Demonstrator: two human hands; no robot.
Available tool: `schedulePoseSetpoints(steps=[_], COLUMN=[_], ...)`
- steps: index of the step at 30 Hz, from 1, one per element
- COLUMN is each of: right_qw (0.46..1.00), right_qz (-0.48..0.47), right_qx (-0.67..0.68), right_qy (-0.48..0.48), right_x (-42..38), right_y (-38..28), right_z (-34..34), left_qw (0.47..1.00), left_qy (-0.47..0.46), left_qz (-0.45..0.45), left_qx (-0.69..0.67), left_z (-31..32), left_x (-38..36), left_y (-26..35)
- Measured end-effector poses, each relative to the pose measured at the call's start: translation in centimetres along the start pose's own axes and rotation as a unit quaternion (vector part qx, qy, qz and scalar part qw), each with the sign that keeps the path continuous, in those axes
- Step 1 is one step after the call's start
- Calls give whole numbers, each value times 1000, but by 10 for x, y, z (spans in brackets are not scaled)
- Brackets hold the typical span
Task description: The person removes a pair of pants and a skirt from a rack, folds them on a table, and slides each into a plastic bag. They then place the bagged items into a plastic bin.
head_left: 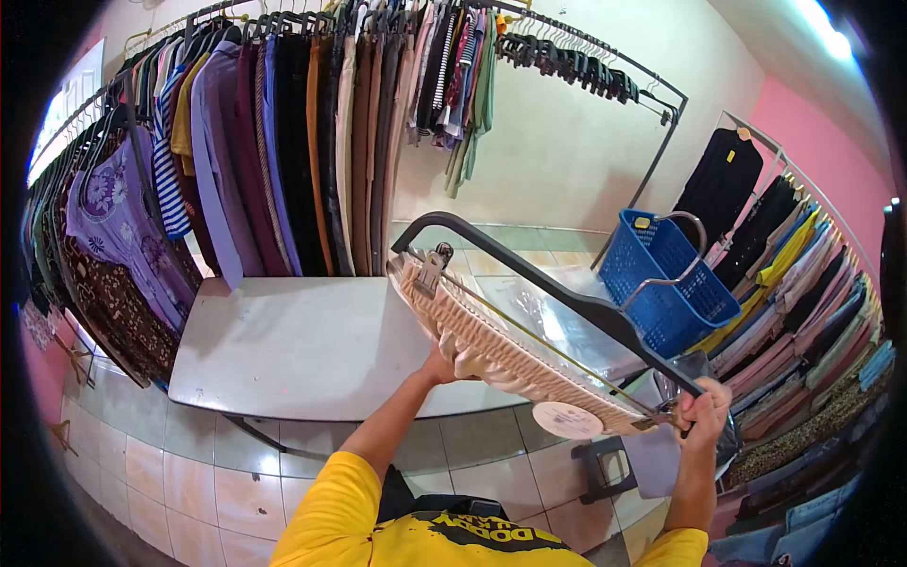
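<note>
Far out past the left hand, I can see a purple top with flowers on it, hanging at the end of a long row of clothes. A white table sits under that row, reaching from the left side of the left hand to behind it. The left hand goes in under a cream cloth with a wavy, bunched band, and its fingers are hidden, so I cannot tell if it is gripping. The cream cloth is up in front of the person, tilted, between the two hands, which are well apart. A shiny clip pinches its end above the left hand. A round white tag hangs between the hands. The black hanger slants down over the cloth to the right hand, which is squeezed around its low end. Beyond the right hand is a blue basket, and more clothes hang to its right
</note>
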State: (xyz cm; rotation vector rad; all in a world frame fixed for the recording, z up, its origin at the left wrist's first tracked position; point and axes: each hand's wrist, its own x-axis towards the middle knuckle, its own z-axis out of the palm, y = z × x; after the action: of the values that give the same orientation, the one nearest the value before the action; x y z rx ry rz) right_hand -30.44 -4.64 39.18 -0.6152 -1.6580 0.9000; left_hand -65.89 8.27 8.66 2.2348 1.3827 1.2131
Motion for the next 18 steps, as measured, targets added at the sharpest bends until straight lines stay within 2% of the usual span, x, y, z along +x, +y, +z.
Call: schedulePoseSetpoints(steps=[1,2,3,4,6,8,10,11,12,13,14,16,17,18], right_qw=[999,999,999,999,1000,999,997,997,995,992,991,986,986,984], right_qz=[-13,-22,-17,-15,-3,15,51,54,71,87,91,78,79,68], right_qx=[-25,-31,-31,-31,-21,-5,13,17,19,21,24,73,77,91], right_qy=[15,9,8,-1,-11,-27,-50,-52,-72,-92,-94,-124,-125,-136], right_x=[-8,-14,-21,-27,-37,-41,-43,-42,-39,-35,-31,-19,-13,-7], right_y=[-8,-14,-16,-16,-13,-6,2,7,13,18,23,31,37,43], right_z=[-8,-15,-24,-33,-46,-55,-59,-58,-56,-54,-49,-39,-36,-34], left_qw=[1000,989,955,993,991,977,925,924,856,759,757,726,725,762], left_qy=[-3,50,103,-35,-126,-185,-296,-297,-402,-493,-493,-519,-518,-428], left_qz=[-2,70,140,60,12,-5,-133,-138,-270,-393,-397,-369,-372,-382], left_qx=[-1,120,239,97,-42,-102,-199,-198,-182,-161,-163,-262,-261,-300], left_z=[11,27,45,59,49,49,33,9,-24,-40,-23,20,7,-21], left_x=[-12,-27,-43,-56,-96,-145,-177,-175,-162,-157,-178,-235,-232,-217], left_y=[9,15,16,15,50,68,98,131,172,194,168,94,104,125])
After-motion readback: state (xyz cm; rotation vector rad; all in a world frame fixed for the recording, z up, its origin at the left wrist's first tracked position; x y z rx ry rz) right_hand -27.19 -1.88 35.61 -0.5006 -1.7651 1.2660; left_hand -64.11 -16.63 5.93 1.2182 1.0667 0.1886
